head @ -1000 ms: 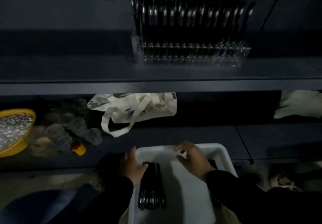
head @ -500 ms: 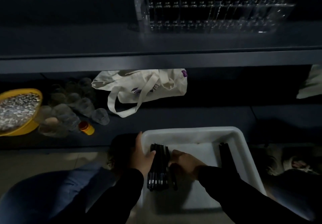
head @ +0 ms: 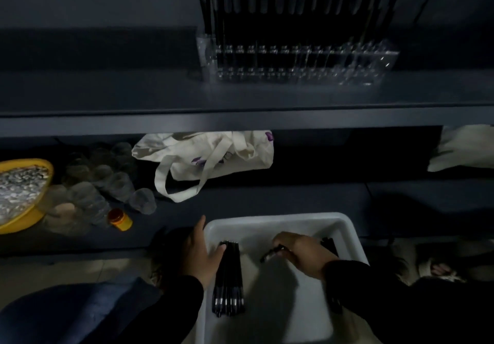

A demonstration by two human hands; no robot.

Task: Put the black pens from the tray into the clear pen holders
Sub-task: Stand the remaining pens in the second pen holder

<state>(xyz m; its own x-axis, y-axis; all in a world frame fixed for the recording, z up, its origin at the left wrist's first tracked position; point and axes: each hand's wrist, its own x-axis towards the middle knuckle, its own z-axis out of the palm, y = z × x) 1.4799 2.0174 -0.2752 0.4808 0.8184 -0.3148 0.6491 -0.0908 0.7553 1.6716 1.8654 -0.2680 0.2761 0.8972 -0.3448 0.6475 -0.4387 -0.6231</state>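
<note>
since half a second ago the right hand (head: 304,256) has drawn away from the pens (head: 228,277) bundled at the left of the tray (head: 344,226) and now pinches what looks like one pen (head: 272,253), lifted off the floor, so a pick seems made. the left hand (head: 201,252) rests by the tray's left wall, fingers straight against the bundle. the holder (head: 299,63) on the shelf (head: 240,119) above is nearly full.

The tops of the racked pens (head: 294,1) run off the upper edge; the tray (head: 280,222) is cut below.
</note>
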